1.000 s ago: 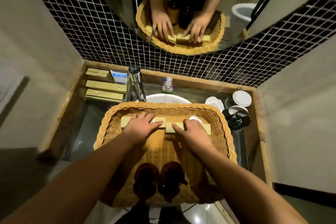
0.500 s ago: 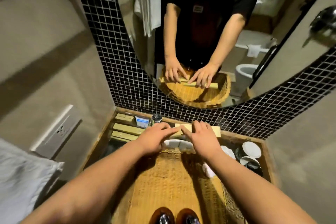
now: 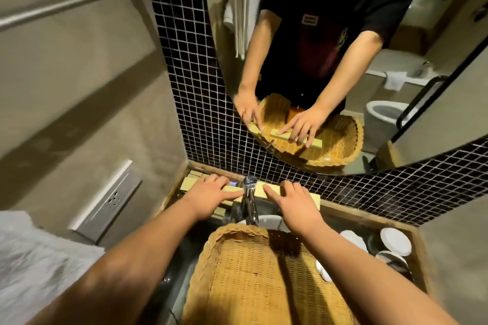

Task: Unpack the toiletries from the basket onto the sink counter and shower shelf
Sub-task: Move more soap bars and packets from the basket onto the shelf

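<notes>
A wicker basket rests over the sink in front of me. Beyond its far rim both hands are stretched toward the tiled back wall. My left hand lies palm-down on a flat yellow box, left of the tap. My right hand holds a second long yellow box at the back of the counter, right of the tap. A small white item lies by the basket's right wall. The boxes' undersides are hidden, so I cannot tell whether they touch the counter.
A chrome tap stands between my hands. More yellow boxes are stacked at the counter's back left corner. White cups and lids sit at the right. A mirror, a towel rail and a wall socket surround the sink.
Both hands lifted the yellow boxes out of the basket and carried them forward and apart, one to each side of the tap. My view tilted upward.
</notes>
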